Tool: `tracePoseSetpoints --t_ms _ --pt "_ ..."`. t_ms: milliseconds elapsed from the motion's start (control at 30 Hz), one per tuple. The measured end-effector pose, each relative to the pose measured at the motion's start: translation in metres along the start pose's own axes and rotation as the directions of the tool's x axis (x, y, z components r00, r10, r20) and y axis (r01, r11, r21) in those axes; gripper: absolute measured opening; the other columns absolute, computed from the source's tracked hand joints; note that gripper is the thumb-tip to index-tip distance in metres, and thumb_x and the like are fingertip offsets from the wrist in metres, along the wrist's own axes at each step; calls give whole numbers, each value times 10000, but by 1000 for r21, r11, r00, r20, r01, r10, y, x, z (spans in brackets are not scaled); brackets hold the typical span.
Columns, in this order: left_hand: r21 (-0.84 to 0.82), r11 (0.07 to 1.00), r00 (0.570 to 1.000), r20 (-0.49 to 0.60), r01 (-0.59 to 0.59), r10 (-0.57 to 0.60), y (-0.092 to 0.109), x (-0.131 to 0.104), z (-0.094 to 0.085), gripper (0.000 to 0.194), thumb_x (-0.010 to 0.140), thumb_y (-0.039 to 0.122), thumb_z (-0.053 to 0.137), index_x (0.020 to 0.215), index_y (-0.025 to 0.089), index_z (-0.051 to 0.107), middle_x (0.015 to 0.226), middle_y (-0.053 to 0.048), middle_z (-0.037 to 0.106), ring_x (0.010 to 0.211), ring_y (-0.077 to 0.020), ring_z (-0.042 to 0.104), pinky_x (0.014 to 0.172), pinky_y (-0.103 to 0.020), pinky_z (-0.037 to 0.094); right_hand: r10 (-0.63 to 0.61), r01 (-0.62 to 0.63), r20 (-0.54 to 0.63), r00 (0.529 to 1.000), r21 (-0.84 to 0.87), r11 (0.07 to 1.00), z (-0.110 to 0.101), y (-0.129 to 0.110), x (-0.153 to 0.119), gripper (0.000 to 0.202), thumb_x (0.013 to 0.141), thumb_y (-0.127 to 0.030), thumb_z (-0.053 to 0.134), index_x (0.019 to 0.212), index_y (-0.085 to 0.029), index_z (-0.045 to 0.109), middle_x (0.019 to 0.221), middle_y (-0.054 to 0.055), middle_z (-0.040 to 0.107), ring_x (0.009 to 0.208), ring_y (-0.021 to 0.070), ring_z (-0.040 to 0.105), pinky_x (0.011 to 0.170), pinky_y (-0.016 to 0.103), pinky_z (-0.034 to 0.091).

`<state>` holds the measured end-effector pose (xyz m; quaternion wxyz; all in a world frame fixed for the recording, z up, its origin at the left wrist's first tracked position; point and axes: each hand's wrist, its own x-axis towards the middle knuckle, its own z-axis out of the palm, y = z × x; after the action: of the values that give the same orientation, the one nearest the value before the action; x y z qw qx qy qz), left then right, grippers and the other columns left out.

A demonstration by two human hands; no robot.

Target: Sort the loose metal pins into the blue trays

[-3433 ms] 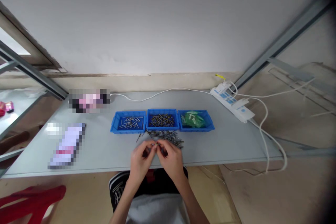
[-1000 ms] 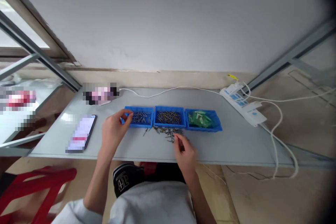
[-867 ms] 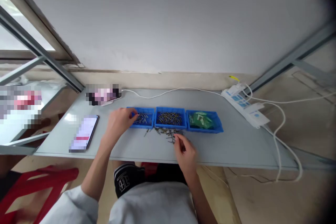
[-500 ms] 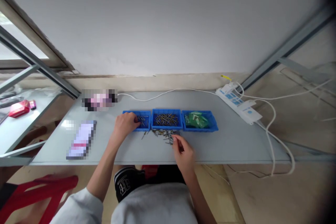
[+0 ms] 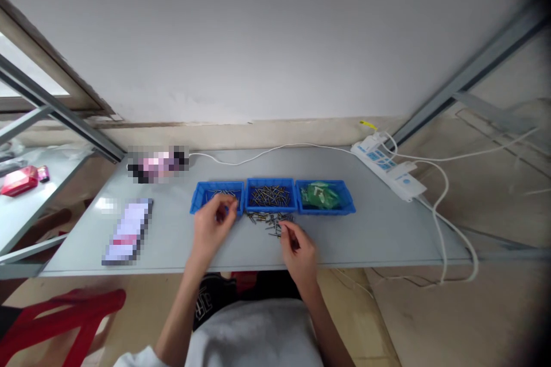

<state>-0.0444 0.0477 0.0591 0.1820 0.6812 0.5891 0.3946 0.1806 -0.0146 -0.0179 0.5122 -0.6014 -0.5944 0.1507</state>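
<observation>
Three blue bins stand in a row on the grey table. The left bin holds some thin metal pieces that look like screws; the middle bin holds many more. A loose pile of these screws lies in front of the middle bin. My left hand is at the front edge of the left bin, thumb and fingers pinched together. Whatever is in that pinch is too small to make out. My right hand is at the near right side of the pile, also pinched, its fingertips touching or just above the screws.
The right bin contains green and white packets. A white power strip with cables lies at the back right. Blurred-out objects, a phone-like slab and a pink item, are on the left. A red stool stands below.
My left hand has come out of the left bin, moving right and toward me, so more of the bin shows. My right hand stays by the pile. The view has shifted slightly.
</observation>
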Motion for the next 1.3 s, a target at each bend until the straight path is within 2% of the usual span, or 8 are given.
tracePoseSetpoints --t_ms 67,133,233,400,567,900,1067,1300 --pt "-95 995 1000 -2 -16 16 6 -32 30 244 1055 384 554 953 213 695 751 -17 728 596 -144 631 615 -231 490 -6 6 13 1000 4 1000 -1 -2 0 239 1082 -330 582 1079 -204 785 837 61 813 668 177 733 666 281 600" --pt "-172 984 998 49 -42 51 12 -56 56 202 1035 361 606 937 219 712 726 -7 732 573 -137 636 604 -225 509 -17 17 23 1000 13 1000 -3 -4 1 241 1083 -322 570 1086 -205 781 847 61 813 681 178 742 672 281 606" --pt "-248 967 989 120 -60 92 17 -71 77 164 1024 333 639 995 227 760 754 -9 754 564 -133 639 604 -227 527 -38 37 36 999 30 999 -4 -7 1 220 1075 -298 574 1102 -203 771 874 64 818 708 183 757 679 282 612" --pt "-286 958 984 159 -27 76 15 -65 76 159 999 325 667 961 218 778 652 8 668 554 -144 606 567 -230 498 -101 95 96 990 61 994 -6 -12 3 219 1056 -227 550 1088 -222 766 928 69 826 791 199 782 713 288 620" --pt "-308 951 982 186 17 42 12 -65 75 124 962 294 679 927 213 766 590 39 604 523 -136 571 549 -226 468 -138 130 143 980 62 990 -8 -16 6 228 1046 -213 540 1052 -228 768 856 49 796 715 183 745 669 273 593" --pt "-346 936 980 197 65 5 14 -58 75 126 935 293 668 934 232 778 690 2 733 566 -151 640 607 -250 515 -119 117 115 986 27 993 -4 -16 2 224 1029 -234 582 1130 -230 782 923 56 817 757 185 747 734 294 611" --pt "-364 925 976 215 105 -26 15 -50 75 123 907 303 680 927 236 781 665 8 729 570 -162 641 625 -267 521 -102 100 105 989 20 995 -4 -16 4 245 1047 -270 599 1205 -235 782 956 60 825 729 171 735 723 287 619" --pt "-425 885 972 210 191 -109 10 -50 77 200 945 413 703 944 221 757 597 15 691 539 -165 648 581 -261 509 -124 122 108 986 20 992 -3 -13 5 237 1075 -296 608 1195 -225 800 878 50 806 665 166 706 696 292 610"
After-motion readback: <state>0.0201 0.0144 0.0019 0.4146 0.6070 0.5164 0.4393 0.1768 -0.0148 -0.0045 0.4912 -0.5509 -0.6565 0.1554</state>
